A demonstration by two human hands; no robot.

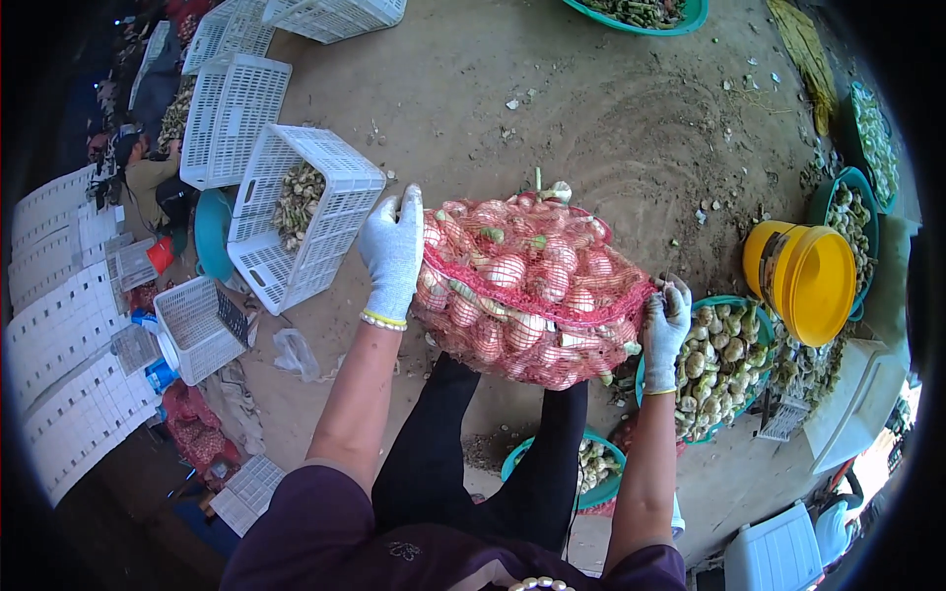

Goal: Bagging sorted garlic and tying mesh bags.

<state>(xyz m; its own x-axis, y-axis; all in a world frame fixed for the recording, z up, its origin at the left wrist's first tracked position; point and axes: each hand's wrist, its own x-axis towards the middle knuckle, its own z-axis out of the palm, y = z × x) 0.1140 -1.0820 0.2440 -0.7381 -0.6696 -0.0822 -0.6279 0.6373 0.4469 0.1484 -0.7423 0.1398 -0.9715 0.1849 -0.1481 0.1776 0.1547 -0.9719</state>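
Wide floor (443, 118) separates mesh sack (522, 291) from far tub's rim (641, 31)

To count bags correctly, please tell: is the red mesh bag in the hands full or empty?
Full, or nearly: the red mesh bag bulges, with garlic bulbs visible from side to side.

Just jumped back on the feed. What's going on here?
A person wearing gloves has both hands on a red mesh bag full of garlic, in front of their legs. The left hand is against its left end; the right hand grips the bag's edge at the other. A teal tub of garlic bulbs sits just beyond the right hand, and a white crate stands off to the left.
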